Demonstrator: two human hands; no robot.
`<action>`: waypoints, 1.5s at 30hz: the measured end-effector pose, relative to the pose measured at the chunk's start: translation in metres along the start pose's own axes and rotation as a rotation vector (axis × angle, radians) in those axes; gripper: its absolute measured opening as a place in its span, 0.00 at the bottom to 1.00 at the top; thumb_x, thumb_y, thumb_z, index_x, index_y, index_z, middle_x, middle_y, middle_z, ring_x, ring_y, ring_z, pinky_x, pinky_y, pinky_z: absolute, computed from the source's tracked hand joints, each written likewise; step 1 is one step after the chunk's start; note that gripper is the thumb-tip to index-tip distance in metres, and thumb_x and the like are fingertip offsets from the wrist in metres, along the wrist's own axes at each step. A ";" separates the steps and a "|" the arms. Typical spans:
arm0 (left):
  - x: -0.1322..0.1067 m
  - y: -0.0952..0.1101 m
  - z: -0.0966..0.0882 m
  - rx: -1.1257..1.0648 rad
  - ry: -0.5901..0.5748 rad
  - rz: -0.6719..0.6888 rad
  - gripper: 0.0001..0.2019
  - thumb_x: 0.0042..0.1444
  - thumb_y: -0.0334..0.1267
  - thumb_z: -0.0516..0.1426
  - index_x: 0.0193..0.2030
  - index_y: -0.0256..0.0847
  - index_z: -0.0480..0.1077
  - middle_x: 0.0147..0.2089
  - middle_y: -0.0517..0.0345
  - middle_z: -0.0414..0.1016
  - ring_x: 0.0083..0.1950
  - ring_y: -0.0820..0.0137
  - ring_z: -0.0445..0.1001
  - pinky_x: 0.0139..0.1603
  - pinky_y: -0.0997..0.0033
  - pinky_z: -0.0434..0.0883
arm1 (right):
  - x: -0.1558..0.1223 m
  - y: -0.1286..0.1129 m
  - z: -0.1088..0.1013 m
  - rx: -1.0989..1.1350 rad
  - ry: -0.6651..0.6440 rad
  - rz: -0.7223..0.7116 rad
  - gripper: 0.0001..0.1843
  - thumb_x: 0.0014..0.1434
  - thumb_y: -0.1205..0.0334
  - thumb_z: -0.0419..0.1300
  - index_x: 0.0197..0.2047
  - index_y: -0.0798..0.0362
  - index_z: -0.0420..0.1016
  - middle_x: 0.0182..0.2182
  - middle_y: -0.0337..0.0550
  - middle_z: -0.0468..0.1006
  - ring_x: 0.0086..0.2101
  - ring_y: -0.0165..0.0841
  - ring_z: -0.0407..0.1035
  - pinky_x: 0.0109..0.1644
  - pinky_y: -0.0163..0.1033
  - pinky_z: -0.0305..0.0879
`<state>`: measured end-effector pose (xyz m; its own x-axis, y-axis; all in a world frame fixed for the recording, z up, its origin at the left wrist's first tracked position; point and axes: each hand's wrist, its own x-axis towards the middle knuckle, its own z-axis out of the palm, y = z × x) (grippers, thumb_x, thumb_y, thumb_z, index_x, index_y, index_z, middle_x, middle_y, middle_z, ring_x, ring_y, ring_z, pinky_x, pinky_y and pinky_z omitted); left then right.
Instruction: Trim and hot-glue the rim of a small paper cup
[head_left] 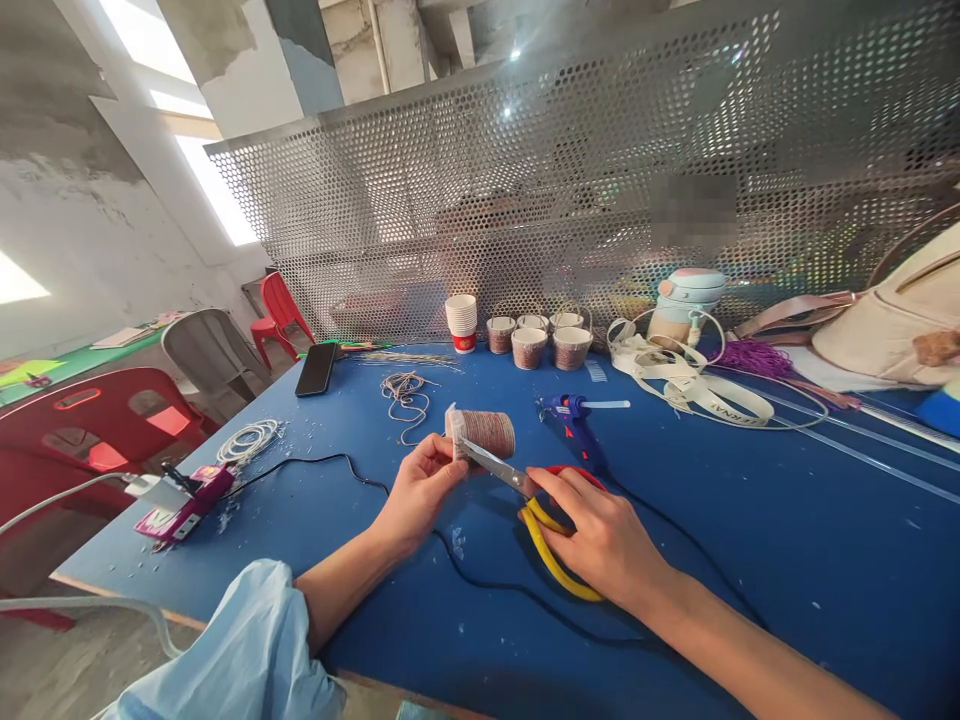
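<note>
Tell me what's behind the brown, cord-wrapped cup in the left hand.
Beyond the cup: blue tabletop, stacked red-and-white paper cups, then a grey perforated metal panel. Whatever the cup covers is hidden.

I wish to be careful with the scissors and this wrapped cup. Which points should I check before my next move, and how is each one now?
1. Left hand holds the wrapped cup: ok.
2. Right hand grips the scissors by the handles: ok.
3. Scissor tips well away from the left hand: not ok, they lie close to it.
4. Black cord out of the work area: not ok, it crosses the table below the hands.
5. Glue gun cool: cannot tell.
</note>
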<state>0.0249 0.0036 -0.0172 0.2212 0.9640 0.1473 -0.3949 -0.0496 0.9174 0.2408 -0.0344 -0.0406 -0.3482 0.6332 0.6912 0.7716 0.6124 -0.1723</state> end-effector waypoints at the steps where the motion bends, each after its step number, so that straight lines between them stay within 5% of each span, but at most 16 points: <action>1: 0.000 -0.001 -0.001 0.014 -0.010 0.010 0.12 0.48 0.38 0.68 0.30 0.37 0.68 0.32 0.62 0.73 0.38 0.73 0.72 0.52 0.62 0.73 | 0.000 0.000 0.000 -0.002 0.002 0.000 0.14 0.65 0.62 0.54 0.52 0.54 0.72 0.33 0.45 0.77 0.31 0.32 0.75 0.34 0.33 0.71; 9: 0.001 -0.002 -0.008 0.110 -0.044 0.049 0.11 0.52 0.40 0.65 0.31 0.37 0.69 0.33 0.60 0.73 0.41 0.69 0.74 0.55 0.56 0.72 | -0.002 0.003 -0.001 0.021 -0.006 -0.022 0.14 0.65 0.62 0.55 0.52 0.55 0.72 0.33 0.45 0.78 0.31 0.33 0.76 0.35 0.35 0.74; 17: 0.000 -0.001 -0.009 0.136 -0.049 0.012 0.12 0.51 0.41 0.66 0.32 0.37 0.69 0.33 0.59 0.75 0.40 0.69 0.76 0.52 0.61 0.72 | -0.004 0.005 0.001 0.094 -0.031 -0.028 0.15 0.66 0.58 0.55 0.52 0.56 0.71 0.33 0.46 0.79 0.32 0.34 0.76 0.38 0.36 0.75; 24: 0.004 0.006 -0.005 0.080 0.080 -0.039 0.10 0.47 0.37 0.66 0.30 0.37 0.69 0.29 0.64 0.70 0.33 0.76 0.71 0.47 0.63 0.76 | -0.002 0.007 0.002 0.293 -0.011 0.207 0.20 0.63 0.50 0.58 0.51 0.56 0.71 0.29 0.42 0.74 0.25 0.30 0.69 0.29 0.34 0.71; 28: 0.007 0.010 -0.009 0.140 0.086 -0.037 0.08 0.47 0.32 0.62 0.37 0.37 0.74 0.37 0.60 0.75 0.39 0.74 0.73 0.51 0.66 0.75 | -0.001 0.010 0.002 0.331 -0.029 0.307 0.20 0.62 0.51 0.60 0.50 0.56 0.71 0.28 0.41 0.74 0.26 0.31 0.70 0.31 0.35 0.72; 33: 0.007 0.013 -0.013 0.246 0.033 -0.058 0.11 0.49 0.32 0.58 0.39 0.37 0.77 0.43 0.56 0.76 0.43 0.69 0.75 0.50 0.67 0.74 | -0.003 0.010 0.004 0.321 -0.097 0.251 0.19 0.62 0.50 0.59 0.51 0.53 0.71 0.32 0.43 0.75 0.27 0.31 0.69 0.32 0.35 0.72; 41: 0.008 0.017 -0.017 0.591 0.048 0.067 0.13 0.52 0.39 0.61 0.44 0.39 0.77 0.38 0.58 0.74 0.29 0.75 0.70 0.33 0.73 0.72 | -0.004 0.008 0.002 0.240 -0.170 0.145 0.20 0.64 0.48 0.56 0.51 0.55 0.72 0.30 0.42 0.74 0.27 0.31 0.69 0.30 0.34 0.70; 45: 0.007 0.019 -0.018 0.620 0.052 0.079 0.14 0.50 0.38 0.61 0.44 0.39 0.77 0.36 0.60 0.74 0.28 0.77 0.68 0.32 0.74 0.69 | -0.003 0.008 0.001 0.182 -0.209 0.154 0.20 0.64 0.48 0.55 0.49 0.54 0.73 0.30 0.43 0.76 0.26 0.32 0.70 0.32 0.36 0.71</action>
<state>0.0027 0.0142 -0.0055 0.1625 0.9620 0.2195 0.1858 -0.2483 0.9507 0.2474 -0.0305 -0.0450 -0.3511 0.7971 0.4913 0.7225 0.5644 -0.3994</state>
